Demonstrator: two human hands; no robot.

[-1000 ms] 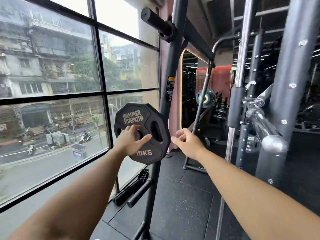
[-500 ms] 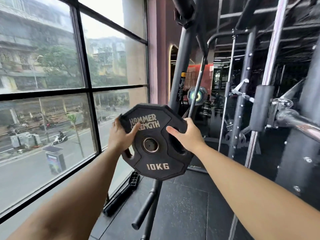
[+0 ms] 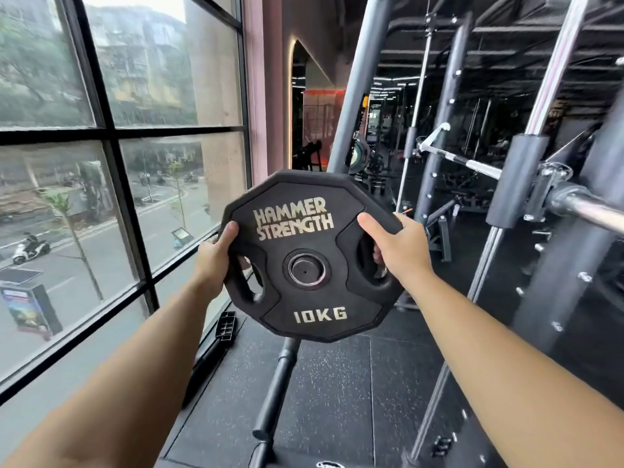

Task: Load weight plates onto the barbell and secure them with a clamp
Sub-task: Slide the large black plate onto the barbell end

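Observation:
A black 10 kg weight plate (image 3: 310,256) marked HAMMER STRENGTH hangs upright in front of me, held in both hands. My left hand (image 3: 214,261) grips its left edge with fingers through the left grip hole. My right hand (image 3: 395,246) grips the right side, its thumb on the face and fingers through the right hole. The chrome barbell sleeve (image 3: 587,211) sticks out at the right edge, bare and apart from the plate. No clamp is in view.
A large window (image 3: 118,136) fills the left. A slanted grey rack post (image 3: 358,86) rises behind the plate, with a black storage peg (image 3: 277,380) low on it. Rack uprights and a chrome guide rod (image 3: 543,82) stand to the right. Black rubber floor (image 3: 337,383) lies below.
The plate has come off the rack's storage peg and moved nearer to me. My right hand, empty a second ago, now holds the plate's right side. The view has turned right toward the barbell.

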